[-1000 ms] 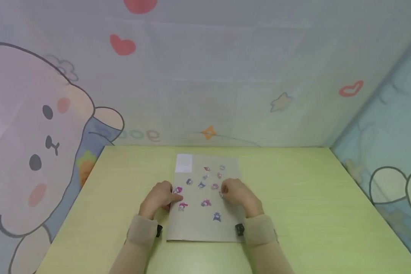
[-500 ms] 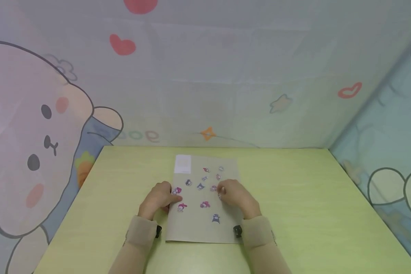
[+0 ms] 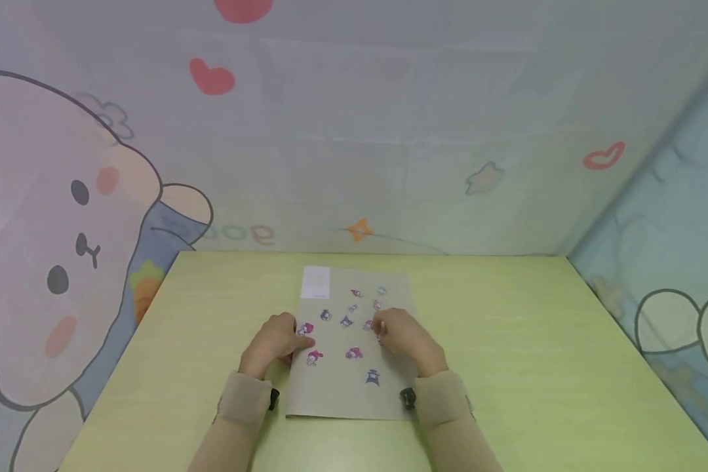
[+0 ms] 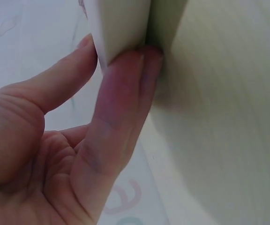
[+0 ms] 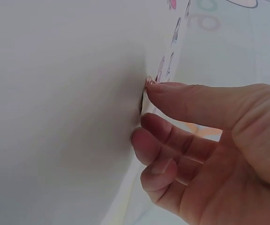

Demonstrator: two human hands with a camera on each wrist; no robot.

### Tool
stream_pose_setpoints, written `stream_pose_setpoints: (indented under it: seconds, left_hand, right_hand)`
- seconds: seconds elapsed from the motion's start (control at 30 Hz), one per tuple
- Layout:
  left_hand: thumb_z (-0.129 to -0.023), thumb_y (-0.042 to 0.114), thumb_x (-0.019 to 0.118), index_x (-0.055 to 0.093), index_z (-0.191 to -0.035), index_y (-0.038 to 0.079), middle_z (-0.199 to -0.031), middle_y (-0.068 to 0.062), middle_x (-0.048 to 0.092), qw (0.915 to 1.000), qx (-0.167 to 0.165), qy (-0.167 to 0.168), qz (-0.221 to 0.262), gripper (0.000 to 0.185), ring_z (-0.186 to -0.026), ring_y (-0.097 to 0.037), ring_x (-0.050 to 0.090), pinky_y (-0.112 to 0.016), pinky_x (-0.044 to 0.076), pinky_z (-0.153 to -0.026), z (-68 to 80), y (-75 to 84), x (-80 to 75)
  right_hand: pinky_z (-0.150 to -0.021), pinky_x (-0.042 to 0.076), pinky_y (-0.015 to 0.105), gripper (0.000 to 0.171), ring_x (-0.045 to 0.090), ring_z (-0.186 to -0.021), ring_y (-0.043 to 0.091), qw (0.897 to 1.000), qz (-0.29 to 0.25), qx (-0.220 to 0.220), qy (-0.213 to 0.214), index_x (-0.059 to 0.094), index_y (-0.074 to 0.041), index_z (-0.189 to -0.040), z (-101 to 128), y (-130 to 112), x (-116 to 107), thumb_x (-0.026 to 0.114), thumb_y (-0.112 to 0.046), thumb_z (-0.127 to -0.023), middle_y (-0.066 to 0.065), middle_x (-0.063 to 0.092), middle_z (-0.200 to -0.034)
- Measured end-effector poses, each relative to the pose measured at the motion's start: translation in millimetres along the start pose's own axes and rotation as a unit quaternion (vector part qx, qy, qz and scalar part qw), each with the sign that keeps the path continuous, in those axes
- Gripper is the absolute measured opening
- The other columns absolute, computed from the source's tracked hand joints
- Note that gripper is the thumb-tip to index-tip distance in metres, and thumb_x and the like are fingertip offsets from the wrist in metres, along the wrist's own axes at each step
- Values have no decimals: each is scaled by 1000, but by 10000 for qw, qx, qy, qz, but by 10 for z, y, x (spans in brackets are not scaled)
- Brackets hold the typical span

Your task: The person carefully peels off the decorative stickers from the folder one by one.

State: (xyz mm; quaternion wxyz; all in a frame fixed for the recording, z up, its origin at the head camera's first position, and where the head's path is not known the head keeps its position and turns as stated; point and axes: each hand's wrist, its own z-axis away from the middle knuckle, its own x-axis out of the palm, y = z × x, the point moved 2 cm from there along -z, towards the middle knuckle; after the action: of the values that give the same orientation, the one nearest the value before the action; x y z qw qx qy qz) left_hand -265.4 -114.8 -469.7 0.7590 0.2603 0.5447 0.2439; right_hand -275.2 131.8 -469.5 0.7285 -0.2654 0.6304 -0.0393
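The left hand (image 3: 276, 339) clamps its fingers on a beige booklet (image 3: 330, 392) lying on the bench (image 3: 543, 360); the right hand (image 3: 407, 335) touches a sticker (image 5: 149, 80) on it, whether pinching I cannot tell.

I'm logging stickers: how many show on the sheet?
12 stickers show: two farthest, two just nearer, four across the middle, three nearest, one partly covered by the right hand, which may hide more.

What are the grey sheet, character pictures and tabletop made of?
Grey sheet: probably matte paper or card; no visible gloss.
Character pictures: perhaps thin plastic or paper stickers; irregular outlines, finish unclear.
Tabletop: likely smooth wood-look laminate; faint streaks, soft sheen.
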Motion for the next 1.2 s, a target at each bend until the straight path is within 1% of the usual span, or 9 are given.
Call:
stream_pose_setpoints:
  seconds: [0.07,0.17,0.33,0.47,0.6,0.7,1.03,1.2]
  left_hand:
    - [-87,20,76,60,-89,-2,-73,-10,63,10000,-30,-16,-8,28,-56,-20,64,-30,50,-55,-8,1,2]
    - [-87,20,76,60,-89,-2,-73,-10,63,10000,-52,-26,-24,28,-57,-20,64,-30,50,-56,-21,-4,0]
    - [-86,20,76,60,-89,-1,-72,-9,62,10000,-67,-19,-54,27,-57,-20,64,-30,49,-56,-25,-23,-1]
    - [-86,20,76,60,-88,-1,-72,-9,62,10000,-20,-61,-58,27,-56,-20,64,-30,49,-55,-22,-32,10]
    - [-87,20,76,59,-90,-2,-72,-10,62,10000,-28,-62,-54,28,-56,-20,64,-30,50,-56,-21,-21,11]
    - [-87,21,76,59,-91,-2,-73,-10,62,9999,-78,-63,-87,28,-57,-20,65,-31,50,-56,-38,-17,17]
    - [-87,21,76,59,-90,-2,-73,-10,62,9999,-134,-65,-76,28,-57,-20,65,-31,49,-57,-41,-9,14]
    - [-87,20,76,60,-90,-2,-73,-10,62,10000,-82,-55,-14,27,-57,-20,65,-31,49,-57,-32,-11,5]
  right_hand:
    - [-82,50,41,15,59,-86,24,10000,-17,-28,-30,66,-7,-91,-10,2,-9,68,6,-82,7,64,-91]
    - [-75,50,37,12,56,-79,20,9999,-101,-60,-70,65,-7,-88,-37,9,-23,67,4,-85,4,61,-85]
    - [-68,47,32,11,51,-74,18,9996,-111,-211,-136,63,-8,-84,-67,14,-2,65,3,-87,1,57,-80]
    - [-68,47,32,12,51,-72,17,9994,26,-283,-185,63,-8,-82,-77,17,38,63,0,-91,0,56,-77]
    - [-73,49,34,13,53,-73,17,9994,95,-308,-124,62,-9,-82,-85,35,34,62,-3,-94,0,56,-78]
    - [-76,49,35,13,53,-76,17,9995,96,-245,-144,60,-10,-83,-79,49,5,61,-5,-95,0,56,-80]
    - [-73,47,32,12,51,-74,16,9996,26,-264,-120,58,-11,-85,-34,62,-83,61,-8,-96,-1,54,-79]
    - [-70,46,32,13,50,-73,16,9996,-54,-226,-170,57,-11,-84,-14,73,-110,59,-7,-97,-1,54,-78]
